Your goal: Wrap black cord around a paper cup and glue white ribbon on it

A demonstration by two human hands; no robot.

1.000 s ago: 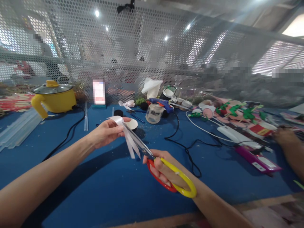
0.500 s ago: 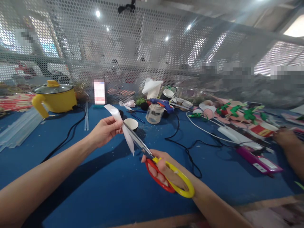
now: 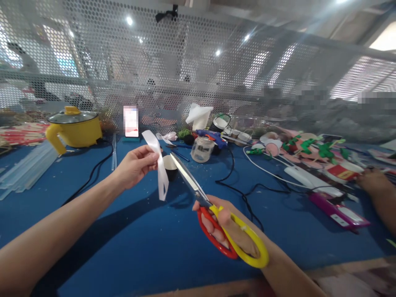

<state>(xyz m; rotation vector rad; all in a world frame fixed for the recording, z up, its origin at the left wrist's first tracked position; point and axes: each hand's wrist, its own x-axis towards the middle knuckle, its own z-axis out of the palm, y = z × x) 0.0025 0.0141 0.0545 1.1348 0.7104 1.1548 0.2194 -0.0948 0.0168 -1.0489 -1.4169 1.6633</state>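
Observation:
My left hand (image 3: 136,165) pinches a white satin ribbon (image 3: 158,165) that stands up above the fingers and hangs down below them, over the blue table (image 3: 130,239). My right hand (image 3: 229,233) grips scissors (image 3: 213,210) with one red and one yellow handle loop. Their blades are closed and point up and left, the tip just right of the ribbon and apart from it.
A yellow pot (image 3: 74,128) with a black cord stands at the back left, beside clear glue sticks (image 3: 24,169). A small cup (image 3: 169,167), glass jar (image 3: 201,149), blue glue gun (image 3: 210,134) and black cable (image 3: 241,194) lie behind. Another person's hand (image 3: 373,181) works at the right by craft flowers (image 3: 309,146).
The scissors have come off the ribbon and moved right and toward me. The ribbon now hangs as one strip from my left hand, which has lifted slightly.

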